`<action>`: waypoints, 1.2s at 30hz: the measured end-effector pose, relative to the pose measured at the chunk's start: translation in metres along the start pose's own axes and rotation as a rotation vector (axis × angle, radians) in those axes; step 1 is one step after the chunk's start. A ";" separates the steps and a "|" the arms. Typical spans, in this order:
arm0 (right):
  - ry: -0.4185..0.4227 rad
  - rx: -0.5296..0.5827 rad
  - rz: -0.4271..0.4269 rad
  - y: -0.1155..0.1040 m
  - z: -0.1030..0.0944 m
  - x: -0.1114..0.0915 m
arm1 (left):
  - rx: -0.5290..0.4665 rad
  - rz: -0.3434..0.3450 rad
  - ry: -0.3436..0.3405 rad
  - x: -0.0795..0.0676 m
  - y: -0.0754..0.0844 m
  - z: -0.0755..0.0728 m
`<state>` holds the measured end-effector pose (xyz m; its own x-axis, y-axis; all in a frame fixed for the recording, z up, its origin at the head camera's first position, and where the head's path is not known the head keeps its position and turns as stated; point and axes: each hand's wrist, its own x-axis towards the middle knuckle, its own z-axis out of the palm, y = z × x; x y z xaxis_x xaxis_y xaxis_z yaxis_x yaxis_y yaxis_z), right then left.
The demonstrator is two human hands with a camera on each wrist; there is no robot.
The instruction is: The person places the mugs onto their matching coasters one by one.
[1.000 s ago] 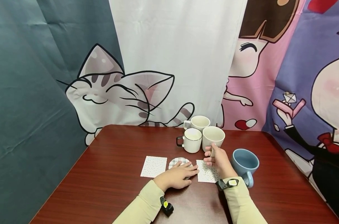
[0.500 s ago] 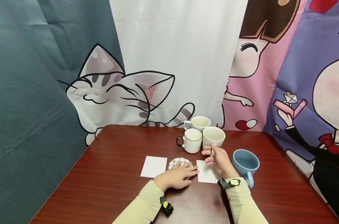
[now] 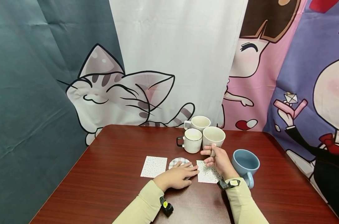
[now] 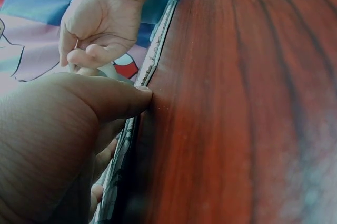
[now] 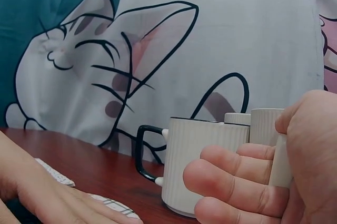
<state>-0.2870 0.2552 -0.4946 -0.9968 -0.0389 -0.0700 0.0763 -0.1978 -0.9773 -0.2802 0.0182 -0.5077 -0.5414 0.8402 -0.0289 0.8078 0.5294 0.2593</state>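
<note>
My left hand [image 3: 175, 176] lies spread, palm down, over a round plaid coaster [image 3: 173, 162], its fingertips right at the left edge of a square speckled coaster [image 3: 206, 175]. In the left wrist view its thumb [image 4: 124, 97] touches the table. My right hand [image 3: 222, 161] pinches the handle [image 5: 280, 166] of a cream ribbed mug [image 3: 213, 137] between thumb and fingers; the other fingers extend leftward. The mug is upright, behind the speckled coaster, which the right hand partly covers. Close to its left is a white ribbed mug [image 3: 192, 142] with black rim and handle.
Another white mug [image 3: 201, 122] stands behind these two, near the table's back edge. A blue mug [image 3: 244, 161] is just right of my right wrist. A second square coaster [image 3: 154, 167] lies left of the plaid one. Printed curtains [image 3: 172, 46] hang behind the table [image 3: 102, 180].
My right hand's free fingers have straightened slightly to the left while the thumb stays on the handle. The left hand, mugs and coasters keep their places.
</note>
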 end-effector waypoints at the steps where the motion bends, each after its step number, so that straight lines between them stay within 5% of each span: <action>1: 0.003 -0.002 0.000 0.000 0.000 0.000 | 0.000 0.001 0.000 0.000 0.000 0.000; 18: 0.054 -0.060 -0.018 -0.009 0.007 -0.006 | -0.002 0.005 -0.001 -0.003 0.003 -0.004; 36: -0.012 -0.026 -0.044 -0.029 0.021 -0.034 | 0.013 0.021 0.016 -0.003 0.001 -0.001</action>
<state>-0.2548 0.2417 -0.4599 -0.9988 -0.0423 -0.0249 0.0319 -0.1737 -0.9843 -0.2785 0.0162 -0.5068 -0.5278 0.8493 -0.0076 0.8221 0.5131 0.2469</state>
